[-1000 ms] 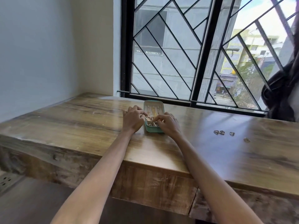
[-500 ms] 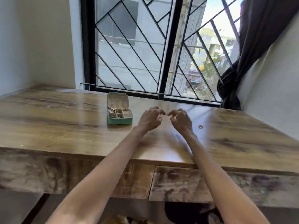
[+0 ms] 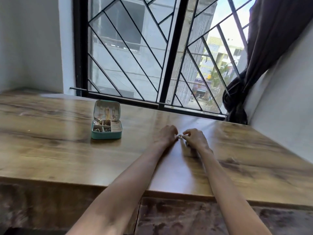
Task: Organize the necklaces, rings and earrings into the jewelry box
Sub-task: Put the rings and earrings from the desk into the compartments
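Head view: both hands meet over the bare desk (image 3: 50,150), well right of the jewelry box (image 3: 106,128). Left hand (image 3: 166,135) and right hand (image 3: 196,140) have fingertips pinched around one small metal piece (image 3: 180,136), probably a ring; too small and blurred to be sure. It sits between the two hands, at or just above the desk surface; can't tell which.

Box is open, lid up, facing the person. Left compartments already hold jewelry, ring-roll slots at right look mostly free.

Judgement: step in hand is pick-up, then carry to the box. To do it well:
- settle the piece into one hand's pinch before lifting
- keep the other hand under it during the carry
- if it is a ring, press it into a roll slot, don't drop it loose.
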A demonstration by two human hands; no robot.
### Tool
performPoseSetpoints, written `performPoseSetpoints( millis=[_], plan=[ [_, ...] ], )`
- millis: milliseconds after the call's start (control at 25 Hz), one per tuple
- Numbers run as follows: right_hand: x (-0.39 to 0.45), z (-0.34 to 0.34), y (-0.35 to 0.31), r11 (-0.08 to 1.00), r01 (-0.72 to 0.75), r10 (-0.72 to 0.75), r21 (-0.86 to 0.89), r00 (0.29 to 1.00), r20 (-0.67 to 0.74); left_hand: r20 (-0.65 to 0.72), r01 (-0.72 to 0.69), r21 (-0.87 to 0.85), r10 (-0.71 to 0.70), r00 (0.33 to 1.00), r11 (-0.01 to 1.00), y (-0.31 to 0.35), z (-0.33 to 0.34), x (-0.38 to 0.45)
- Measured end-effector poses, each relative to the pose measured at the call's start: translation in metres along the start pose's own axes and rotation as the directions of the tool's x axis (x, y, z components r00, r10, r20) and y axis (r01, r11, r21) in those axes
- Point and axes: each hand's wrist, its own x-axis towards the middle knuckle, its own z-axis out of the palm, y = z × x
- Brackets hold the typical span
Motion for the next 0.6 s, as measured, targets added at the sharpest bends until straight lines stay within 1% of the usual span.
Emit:
performPoseSetpoints(
  millis=[120, 160, 240, 280, 320, 360, 400, 440, 480, 560, 600],
  plan=[
    [0.002, 0.001, 0.001, 1.0, -0.003, 0.002, 0.03, 1.0, 0.019, -0.054, -0.024, -0.046, 0.022, 0.998, 0.999, -0.002, -0.005, -0.001],
    [0.002, 0.001, 0.001, 0.999, -0.001, 0.001, 0.042, 1.0, 0.01, -0.079, -0.016, -0.104, 0.007, 0.997, 0.994, -0.003, -0.009, -0.003],
    [-0.001, 0.001, -0.001, 0.999, -0.005, 0.006, 0.053, 1.0, -0.02, -0.097, 0.023, -0.326, -0.058, 0.994, 0.945, -0.007, -0.016, -0.007],
    [-0.003, 0.0, -0.002, 0.999, -0.004, 0.006, 0.052, 0.999, -0.037, -0.064, 0.047, -0.473, -0.088, 0.994, 0.88, -0.008, -0.02, -0.011],
    [-0.005, 0.0, -0.004, 0.999, 0.007, -0.004, 0.052, 0.999, -0.052, -0.016, 0.073, -0.619, -0.106, 0.994, 0.782, -0.009, -0.024, -0.014],
    [-0.006, -0.001, -0.007, 0.998, 0.028, -0.024, 0.061, 0.998, -0.066, 0.037, 0.104, -0.724, -0.112, 0.993, 0.681, -0.01, -0.028, -0.017],
    [-0.008, -0.001, -0.009, 0.994, 0.06, -0.054, 0.089, 0.996, -0.076, 0.081, 0.127, -0.783, -0.102, 0.991, 0.609, -0.011, -0.031, -0.019],
    [-0.01, -0.003, -0.012, 0.984, 0.097, -0.085, 0.152, 0.993, -0.083, 0.116, 0.14, -0.814, -0.08, 0.99, 0.563, -0.012, -0.034, -0.021],
    [-0.013, -0.005, -0.014, 0.959, 0.126, -0.108, 0.253, 0.991, -0.085, 0.14, 0.15, -0.832, -0.058, 0.988, 0.534, -0.013, -0.035, -0.022],
    [-0.018, -0.01, -0.017, 0.868, 0.14, -0.126, 0.476, 0.99, -0.06, 0.165, 0.156, -0.845, -0.026, 0.986, 0.511, -0.014, -0.037, -0.025],
    [-0.02, -0.013, -0.018, 0.82, 0.136, -0.136, 0.555, 0.99, -0.041, 0.165, 0.15, -0.851, -0.014, 0.986, 0.503, -0.016, -0.037, -0.024]
  ],
)
